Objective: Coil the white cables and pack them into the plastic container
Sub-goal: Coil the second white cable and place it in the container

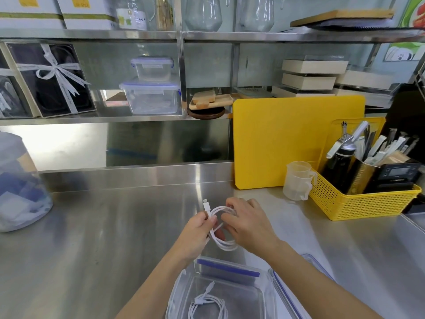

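Left hand [198,229] pinching white cable [222,226] just below its plug, plug tip pointing up and away toward the counter's back edge. Right hand [249,224] closed on the coil's far side; loops hang between both hands, long axis roughly vertical, above the counter [103,226]. Open container [266,282] at near edge, second coiled cable [208,306] lying flat inside.

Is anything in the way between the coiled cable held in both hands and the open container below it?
Nothing visible blocks it. The white cable is held by the left hand and right hand just beyond the open plastic container, whose lid lies off to its right. One coiled cable already lies inside, leaving room.
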`<move>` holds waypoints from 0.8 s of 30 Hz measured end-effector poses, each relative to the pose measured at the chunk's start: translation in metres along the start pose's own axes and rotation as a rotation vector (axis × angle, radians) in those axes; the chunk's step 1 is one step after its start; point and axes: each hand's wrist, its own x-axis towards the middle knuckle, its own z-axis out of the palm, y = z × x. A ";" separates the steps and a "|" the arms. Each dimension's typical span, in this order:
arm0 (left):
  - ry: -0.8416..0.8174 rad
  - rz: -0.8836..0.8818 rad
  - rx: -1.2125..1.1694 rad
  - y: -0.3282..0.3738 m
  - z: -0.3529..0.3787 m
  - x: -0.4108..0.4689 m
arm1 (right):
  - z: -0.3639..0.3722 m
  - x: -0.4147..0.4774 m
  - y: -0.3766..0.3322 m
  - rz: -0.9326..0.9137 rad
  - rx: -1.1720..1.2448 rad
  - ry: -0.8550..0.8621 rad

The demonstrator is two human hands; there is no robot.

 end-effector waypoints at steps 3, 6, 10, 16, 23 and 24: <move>-0.034 -0.051 -0.040 0.005 -0.002 0.000 | 0.001 0.001 0.004 -0.046 -0.014 0.094; -0.057 -0.097 -0.168 0.015 -0.006 0.000 | 0.003 -0.004 0.004 0.036 0.139 0.229; -0.104 -0.212 -0.328 0.025 -0.006 0.000 | 0.006 -0.010 0.000 0.212 0.374 0.280; -0.057 -0.230 -0.267 0.026 0.000 -0.003 | 0.007 -0.012 -0.008 0.697 0.750 0.144; -0.026 -0.273 -0.409 0.020 0.000 -0.003 | 0.006 -0.011 -0.013 0.895 0.852 0.072; -0.027 -0.274 -0.430 0.018 0.000 -0.003 | 0.006 -0.011 -0.014 0.912 0.859 0.076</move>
